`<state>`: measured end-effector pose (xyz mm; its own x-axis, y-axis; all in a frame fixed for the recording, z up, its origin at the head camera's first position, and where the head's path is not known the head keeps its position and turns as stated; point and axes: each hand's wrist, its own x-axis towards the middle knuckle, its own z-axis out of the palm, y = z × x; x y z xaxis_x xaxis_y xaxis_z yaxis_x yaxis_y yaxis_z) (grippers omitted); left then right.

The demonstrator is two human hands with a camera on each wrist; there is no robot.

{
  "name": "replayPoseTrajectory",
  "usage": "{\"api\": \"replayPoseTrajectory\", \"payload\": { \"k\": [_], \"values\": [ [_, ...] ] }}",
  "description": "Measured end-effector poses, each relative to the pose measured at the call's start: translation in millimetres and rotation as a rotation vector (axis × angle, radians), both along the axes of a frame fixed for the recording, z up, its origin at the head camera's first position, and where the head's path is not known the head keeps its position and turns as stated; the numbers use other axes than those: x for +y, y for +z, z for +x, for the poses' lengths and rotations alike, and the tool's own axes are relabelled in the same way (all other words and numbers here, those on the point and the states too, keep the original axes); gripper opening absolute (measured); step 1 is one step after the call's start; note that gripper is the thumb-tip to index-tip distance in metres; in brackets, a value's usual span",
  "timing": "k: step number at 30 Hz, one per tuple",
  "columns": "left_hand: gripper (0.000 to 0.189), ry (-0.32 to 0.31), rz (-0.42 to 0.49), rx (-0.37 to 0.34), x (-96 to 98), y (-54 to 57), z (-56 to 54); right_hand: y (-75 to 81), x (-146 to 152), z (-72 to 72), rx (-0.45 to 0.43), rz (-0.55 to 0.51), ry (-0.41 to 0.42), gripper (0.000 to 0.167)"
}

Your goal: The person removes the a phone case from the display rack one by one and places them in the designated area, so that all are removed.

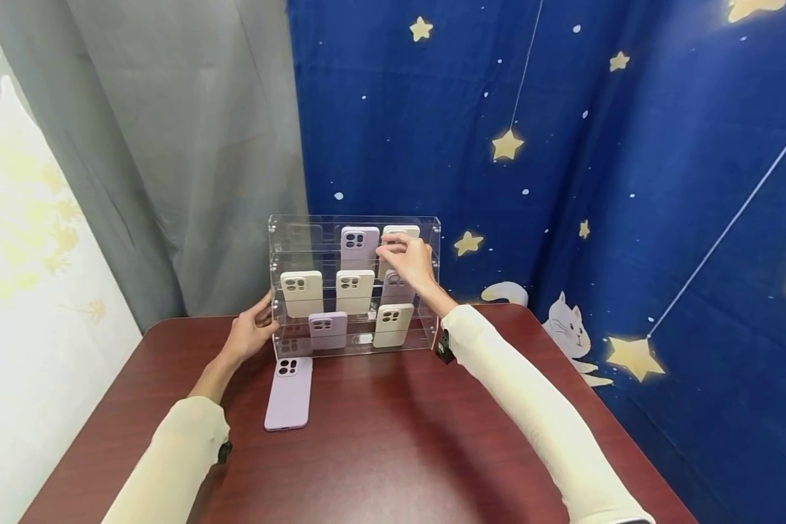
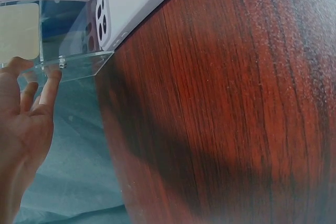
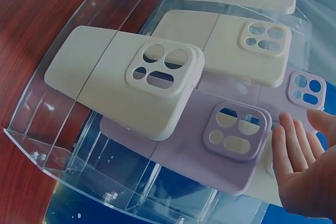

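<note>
A clear acrylic tiered display stand (image 1: 355, 218) holds phone cases in rows. My left hand (image 1: 249, 335) grips the stand's left side, with fingertips (image 2: 51, 74) at the panel edge. At the upper right, my right hand (image 1: 409, 258) is raised, its fingers fairly straight and the thumb apart, in front of a white phone case (image 1: 401, 230) that it partly hides. Beside these fingers stands a lilac phone case (image 1: 360, 255) on the top tier. On the table, a lilac phone case (image 1: 289, 400) lies just in front of the stand's left corner.
The middle tier carries two white cases (image 1: 354, 295) and a lilac one (image 1: 396, 290). On the bottom tier stand a lilac case (image 1: 328, 333) and a white case (image 1: 393, 327). The dark red wooden table (image 1: 380, 444) reaches back to grey and blue curtains (image 1: 563, 94).
</note>
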<state>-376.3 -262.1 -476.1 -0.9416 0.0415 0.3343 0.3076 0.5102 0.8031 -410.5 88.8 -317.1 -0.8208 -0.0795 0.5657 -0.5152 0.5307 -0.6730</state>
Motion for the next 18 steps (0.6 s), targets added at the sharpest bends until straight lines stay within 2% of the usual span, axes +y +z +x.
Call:
{"api": "replayPoseTrajectory", "payload": {
  "k": [8,18],
  "values": [
    [0.078,0.001,0.017,-0.020,1.9,-0.7,-0.9,-0.2,-3.9,-8.6,-0.024,0.000,-0.019,0.035],
    [0.079,-0.009,0.031,-0.010,-1.4,-0.7,0.5,3.0,-12.6,-14.4,-0.065,0.002,0.004,0.038]
  ]
}}
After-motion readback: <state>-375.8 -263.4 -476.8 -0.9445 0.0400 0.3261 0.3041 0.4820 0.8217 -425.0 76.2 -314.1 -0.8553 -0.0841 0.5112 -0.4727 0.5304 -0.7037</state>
